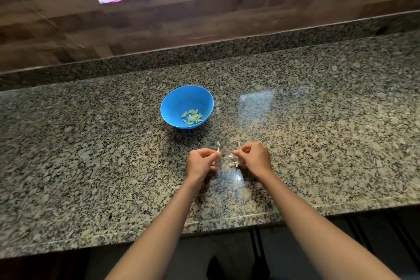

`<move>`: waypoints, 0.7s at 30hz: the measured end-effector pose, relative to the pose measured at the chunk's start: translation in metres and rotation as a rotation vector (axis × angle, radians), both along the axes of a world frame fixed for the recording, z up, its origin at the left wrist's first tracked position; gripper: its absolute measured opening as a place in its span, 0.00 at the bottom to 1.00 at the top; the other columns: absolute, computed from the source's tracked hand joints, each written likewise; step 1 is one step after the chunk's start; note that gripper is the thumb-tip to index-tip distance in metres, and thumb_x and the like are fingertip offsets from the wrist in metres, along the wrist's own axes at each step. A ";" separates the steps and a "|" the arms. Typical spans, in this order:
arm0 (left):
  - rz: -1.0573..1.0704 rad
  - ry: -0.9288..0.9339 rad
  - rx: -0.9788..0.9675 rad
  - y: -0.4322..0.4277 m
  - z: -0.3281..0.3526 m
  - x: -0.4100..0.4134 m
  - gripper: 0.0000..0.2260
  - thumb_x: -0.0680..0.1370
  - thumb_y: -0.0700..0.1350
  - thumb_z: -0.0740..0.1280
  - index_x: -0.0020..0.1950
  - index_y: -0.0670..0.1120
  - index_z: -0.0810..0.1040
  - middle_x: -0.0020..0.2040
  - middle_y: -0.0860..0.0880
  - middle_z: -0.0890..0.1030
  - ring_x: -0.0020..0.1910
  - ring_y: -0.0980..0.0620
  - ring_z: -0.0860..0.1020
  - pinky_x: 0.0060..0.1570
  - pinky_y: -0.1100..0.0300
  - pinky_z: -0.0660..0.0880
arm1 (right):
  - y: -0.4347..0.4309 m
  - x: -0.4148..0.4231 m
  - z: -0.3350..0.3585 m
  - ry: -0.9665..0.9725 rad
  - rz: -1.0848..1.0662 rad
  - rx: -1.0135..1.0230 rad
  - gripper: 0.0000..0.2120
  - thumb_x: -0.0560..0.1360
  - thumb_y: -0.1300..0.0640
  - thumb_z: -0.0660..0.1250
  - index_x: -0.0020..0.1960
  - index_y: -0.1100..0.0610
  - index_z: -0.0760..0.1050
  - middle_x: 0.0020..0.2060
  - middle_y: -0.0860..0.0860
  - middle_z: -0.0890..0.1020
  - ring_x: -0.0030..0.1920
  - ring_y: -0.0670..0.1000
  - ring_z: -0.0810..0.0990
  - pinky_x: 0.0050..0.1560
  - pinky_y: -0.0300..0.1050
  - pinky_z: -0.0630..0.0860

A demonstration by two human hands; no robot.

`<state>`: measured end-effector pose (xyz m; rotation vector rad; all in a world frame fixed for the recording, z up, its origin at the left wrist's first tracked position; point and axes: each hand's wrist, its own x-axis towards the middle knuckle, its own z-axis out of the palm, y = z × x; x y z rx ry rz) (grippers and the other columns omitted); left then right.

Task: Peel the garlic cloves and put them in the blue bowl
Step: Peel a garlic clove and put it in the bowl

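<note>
Pinching papery garlic skin [218, 146] between curled left hand [201, 162] fingers; pinching the garlic piece [236, 160] in right hand [255, 158], held apart to strip it. Peeled cloves [192, 117] in blue bowl [167, 109], kept near for short drops.

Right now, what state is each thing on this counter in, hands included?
blue bowl: upright on the counter, cloves inside.
peeled cloves: bare, heaped in the bowl's bottom.
left hand: fingers curled, pinching a strip of skin.
right hand: fingers curled, gripping a garlic piece.
garlic piece: loose papery skin hanging off, mostly hidden by fingers.
</note>
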<state>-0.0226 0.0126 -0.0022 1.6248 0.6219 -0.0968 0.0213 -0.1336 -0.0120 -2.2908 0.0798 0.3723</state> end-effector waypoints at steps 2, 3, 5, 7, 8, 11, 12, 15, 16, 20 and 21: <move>0.020 0.013 -0.126 0.002 0.002 -0.001 0.02 0.73 0.33 0.68 0.44 0.35 0.78 0.37 0.40 0.80 0.32 0.49 0.79 0.33 0.61 0.79 | 0.004 -0.001 0.005 -0.064 0.025 -0.131 0.13 0.72 0.50 0.68 0.53 0.56 0.78 0.46 0.53 0.81 0.38 0.49 0.77 0.31 0.35 0.69; 0.044 0.010 -0.191 0.003 0.002 -0.002 0.03 0.72 0.31 0.68 0.45 0.35 0.76 0.39 0.39 0.80 0.34 0.47 0.80 0.34 0.60 0.80 | 0.004 -0.003 0.007 -0.135 0.021 -0.162 0.15 0.73 0.51 0.67 0.58 0.56 0.76 0.50 0.53 0.80 0.41 0.49 0.77 0.34 0.34 0.68; 0.044 0.003 -0.233 0.008 -0.003 -0.005 0.07 0.72 0.30 0.67 0.48 0.37 0.75 0.43 0.37 0.80 0.38 0.45 0.81 0.38 0.59 0.80 | 0.006 -0.012 0.007 -0.338 0.013 -0.120 0.15 0.75 0.55 0.65 0.62 0.56 0.74 0.54 0.52 0.78 0.47 0.48 0.78 0.38 0.33 0.69; 0.002 -0.012 -0.179 0.012 -0.005 -0.009 0.07 0.72 0.31 0.68 0.48 0.39 0.78 0.44 0.38 0.80 0.40 0.46 0.81 0.40 0.60 0.80 | 0.010 -0.025 0.007 -0.437 0.035 0.035 0.13 0.76 0.58 0.63 0.60 0.57 0.75 0.52 0.53 0.81 0.42 0.47 0.79 0.36 0.29 0.68; -0.016 -0.011 -0.149 0.013 -0.006 -0.012 0.05 0.73 0.32 0.69 0.47 0.38 0.80 0.43 0.39 0.81 0.39 0.47 0.81 0.40 0.60 0.80 | 0.013 -0.032 0.004 -0.405 0.071 0.099 0.12 0.77 0.58 0.63 0.58 0.58 0.76 0.49 0.54 0.82 0.36 0.45 0.79 0.32 0.28 0.68; -0.099 0.009 0.035 0.016 -0.006 -0.015 0.02 0.72 0.36 0.71 0.42 0.37 0.80 0.38 0.39 0.82 0.33 0.49 0.80 0.34 0.62 0.79 | 0.021 -0.050 -0.006 -0.170 0.201 0.093 0.10 0.77 0.55 0.63 0.53 0.58 0.79 0.40 0.51 0.83 0.29 0.42 0.75 0.29 0.30 0.70; -0.124 0.022 0.086 0.017 -0.006 -0.015 0.02 0.73 0.36 0.70 0.41 0.37 0.80 0.37 0.39 0.82 0.31 0.49 0.80 0.32 0.62 0.79 | 0.022 -0.052 -0.008 -0.115 0.187 0.095 0.09 0.77 0.56 0.63 0.52 0.58 0.79 0.40 0.50 0.83 0.32 0.43 0.77 0.32 0.31 0.72; -0.198 0.057 0.166 0.018 -0.003 -0.012 0.02 0.74 0.34 0.68 0.42 0.39 0.80 0.36 0.42 0.82 0.30 0.51 0.80 0.32 0.61 0.80 | 0.022 -0.049 -0.010 0.067 0.035 0.261 0.07 0.76 0.58 0.64 0.46 0.57 0.80 0.37 0.51 0.83 0.32 0.47 0.79 0.35 0.40 0.78; -0.224 0.074 0.167 0.018 -0.002 -0.011 0.03 0.74 0.33 0.67 0.43 0.39 0.81 0.35 0.43 0.82 0.30 0.52 0.80 0.32 0.61 0.79 | 0.020 -0.046 -0.009 0.149 -0.011 0.349 0.07 0.76 0.59 0.64 0.44 0.58 0.80 0.36 0.53 0.83 0.30 0.47 0.78 0.33 0.42 0.78; -0.261 0.133 0.034 0.021 0.006 -0.008 0.06 0.73 0.33 0.69 0.48 0.32 0.80 0.37 0.41 0.82 0.32 0.53 0.80 0.35 0.64 0.79 | 0.015 -0.036 -0.002 0.357 -0.109 0.576 0.08 0.76 0.63 0.62 0.41 0.62 0.78 0.33 0.56 0.81 0.25 0.49 0.77 0.25 0.37 0.74; -0.264 0.141 0.013 0.021 0.007 -0.008 0.07 0.72 0.33 0.70 0.48 0.31 0.80 0.39 0.40 0.82 0.32 0.53 0.80 0.36 0.64 0.80 | 0.015 -0.035 -0.001 0.370 -0.111 0.585 0.09 0.76 0.63 0.62 0.40 0.62 0.78 0.32 0.56 0.81 0.25 0.49 0.77 0.24 0.37 0.74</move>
